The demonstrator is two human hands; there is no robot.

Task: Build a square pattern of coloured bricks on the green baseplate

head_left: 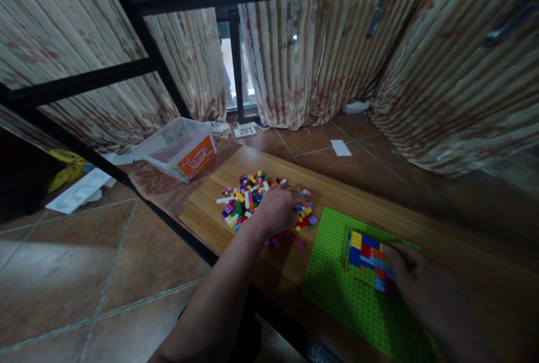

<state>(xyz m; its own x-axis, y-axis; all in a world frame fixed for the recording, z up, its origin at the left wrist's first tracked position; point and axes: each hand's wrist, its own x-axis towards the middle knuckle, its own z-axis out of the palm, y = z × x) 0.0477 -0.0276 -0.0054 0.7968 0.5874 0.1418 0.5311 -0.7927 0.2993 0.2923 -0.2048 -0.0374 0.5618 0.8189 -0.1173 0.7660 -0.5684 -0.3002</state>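
A pile of small coloured bricks (246, 197) lies on a wooden table (210, 205). My left hand (278, 208) rests on the pile with its fingers curled down among the bricks; what they grip is hidden. To the right lies a green studded baseplate (332, 284) with a block of blue, red, yellow and orange bricks (367, 256) built on it. My right hand (415, 281) lies on the baseplate, fingertips touching the right edge of that block.
A clear plastic tub with an orange label (183, 152) stands at the table's far left corner. A black metal frame (138, 26) crosses overhead and along the table's left edge. Striped curtains hang behind. Papers (340, 148) lie on the tiled floor.
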